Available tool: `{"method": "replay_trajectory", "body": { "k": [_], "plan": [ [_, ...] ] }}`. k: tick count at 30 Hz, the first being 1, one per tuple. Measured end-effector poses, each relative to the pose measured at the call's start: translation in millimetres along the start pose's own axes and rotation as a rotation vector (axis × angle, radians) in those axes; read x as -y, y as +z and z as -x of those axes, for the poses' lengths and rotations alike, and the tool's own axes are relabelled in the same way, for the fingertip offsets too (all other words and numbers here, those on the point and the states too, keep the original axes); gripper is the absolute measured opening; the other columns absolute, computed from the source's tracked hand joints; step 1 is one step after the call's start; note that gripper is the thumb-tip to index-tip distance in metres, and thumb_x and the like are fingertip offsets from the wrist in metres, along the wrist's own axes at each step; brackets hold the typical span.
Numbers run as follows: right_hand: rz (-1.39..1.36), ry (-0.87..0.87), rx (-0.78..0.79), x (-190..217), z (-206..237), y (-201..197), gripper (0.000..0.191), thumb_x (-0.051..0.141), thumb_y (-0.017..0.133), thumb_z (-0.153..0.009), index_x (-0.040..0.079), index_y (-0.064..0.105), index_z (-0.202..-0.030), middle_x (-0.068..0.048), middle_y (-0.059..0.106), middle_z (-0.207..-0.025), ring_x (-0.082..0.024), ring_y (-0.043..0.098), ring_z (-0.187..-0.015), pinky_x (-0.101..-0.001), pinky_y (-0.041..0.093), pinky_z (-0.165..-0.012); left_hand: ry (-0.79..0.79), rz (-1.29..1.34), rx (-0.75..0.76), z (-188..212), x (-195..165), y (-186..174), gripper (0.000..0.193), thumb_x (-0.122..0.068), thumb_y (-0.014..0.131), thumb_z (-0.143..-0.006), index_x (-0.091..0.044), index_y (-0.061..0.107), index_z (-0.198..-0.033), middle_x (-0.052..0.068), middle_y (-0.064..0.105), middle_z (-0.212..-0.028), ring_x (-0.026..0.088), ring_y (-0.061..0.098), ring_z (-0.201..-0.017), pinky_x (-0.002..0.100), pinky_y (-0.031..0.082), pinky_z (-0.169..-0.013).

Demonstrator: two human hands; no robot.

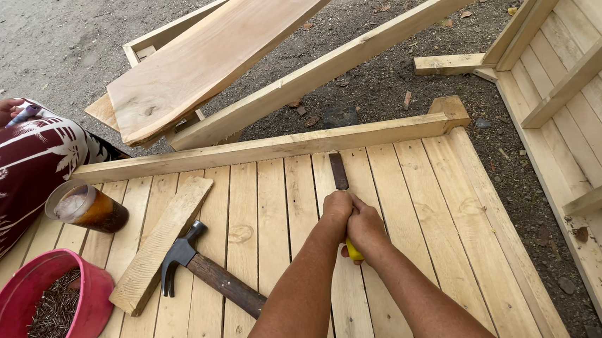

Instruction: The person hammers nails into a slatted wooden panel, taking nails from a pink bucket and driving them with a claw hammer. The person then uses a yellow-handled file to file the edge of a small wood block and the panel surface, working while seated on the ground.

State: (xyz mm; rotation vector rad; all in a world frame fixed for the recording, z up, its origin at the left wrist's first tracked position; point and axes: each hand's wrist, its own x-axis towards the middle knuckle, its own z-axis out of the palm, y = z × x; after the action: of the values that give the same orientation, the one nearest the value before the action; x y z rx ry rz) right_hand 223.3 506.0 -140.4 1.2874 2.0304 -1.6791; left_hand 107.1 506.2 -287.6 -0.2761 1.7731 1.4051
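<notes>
Head camera, looking steeply down and forward over a slatted wooden panel

The single view sits at the person's head and faces away from the body, so both forearms enter from the near edge and meet at mid-frame, where the left hand [337,207] and right hand [366,226] close together. It is near enough that the wooden panel [426,199] fills the near half. The far part takes in bare ground [50,24] with leaning boards [202,63]. A second panel [589,90] runs along the right edge, and a seated person's patterned sleeve [4,176] cuts in at the near left. No other view shares the scene.
</notes>
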Motion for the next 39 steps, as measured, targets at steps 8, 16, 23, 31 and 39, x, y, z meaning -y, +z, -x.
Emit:
{"method": "replay_trajectory", "body": {
  "k": [8, 16, 23, 31, 39],
  "plan": [
    [-0.017, 0.005, 0.028, 1.4, -20.2, -5.9, 0.058, 0.020, 0.023, -0.106, 0.032, 0.025, -0.163, -0.012, 0.065, -0.081, -0.017, 0.061, -0.051, -0.0359, 0.050, -0.040, 0.018, 0.001, -0.026, -8.4, -4.1, 6.3, 0.043, -0.033, 0.044, -0.101, 0.002, 0.063, -0.115, 0.023, 0.069, -0.109, 0.039, 0.066, -0.094, 0.055, 0.053, -0.079],
    [0.102, 0.016, 0.018, 4.8, -10.3, -1.5, 0.056, 0.025, 0.021, -0.108, 0.032, 0.023, -0.163, -0.014, 0.069, -0.092, -0.016, 0.065, -0.057, -0.0342, 0.054, -0.045, -0.034, -0.002, 0.018, 3.0, -7.0, -2.6, 0.043, -0.033, 0.044, -0.101, 0.002, 0.063, -0.116, 0.023, 0.068, -0.111, 0.039, 0.066, -0.095, 0.056, 0.053, -0.079],
    [0.034, 0.037, 0.020, 13.1, -1.8, 13.8, 0.058, 0.023, 0.022, -0.107, 0.034, 0.021, -0.164, -0.013, 0.069, -0.095, -0.017, 0.063, -0.056, -0.0363, 0.055, -0.048, -0.091, -0.027, 0.067, 18.5, -18.1, -20.7, 0.043, -0.034, 0.044, -0.101, 0.002, 0.062, -0.118, 0.024, 0.068, -0.112, 0.039, 0.065, -0.096, 0.056, 0.052, -0.080],
    [0.024, 0.039, 0.010, 12.5, -19.1, 19.5, 0.056, 0.025, 0.023, -0.107, 0.034, 0.024, -0.163, -0.012, 0.068, -0.096, -0.017, 0.063, -0.054, -0.0380, 0.056, -0.047, -0.109, -0.030, 0.087, 11.4, -22.5, -23.5, 0.043, -0.034, 0.045, -0.100, 0.002, 0.061, -0.119, 0.024, 0.067, -0.113, 0.039, 0.065, -0.097, 0.056, 0.052, -0.081],
    [0.059, 0.025, 0.012, 14.0, -15.8, 15.9, 0.057, 0.025, 0.023, -0.107, 0.033, 0.021, -0.164, -0.014, 0.069, -0.098, -0.017, 0.064, -0.056, -0.0361, 0.056, -0.047, -0.112, -0.042, 0.086, 14.2, -21.6, -23.3, 0.044, -0.034, 0.045, -0.100, 0.002, 0.061, -0.120, 0.024, 0.067, -0.114, 0.039, 0.065, -0.098, 0.057, 0.052, -0.082]
  ]
}}
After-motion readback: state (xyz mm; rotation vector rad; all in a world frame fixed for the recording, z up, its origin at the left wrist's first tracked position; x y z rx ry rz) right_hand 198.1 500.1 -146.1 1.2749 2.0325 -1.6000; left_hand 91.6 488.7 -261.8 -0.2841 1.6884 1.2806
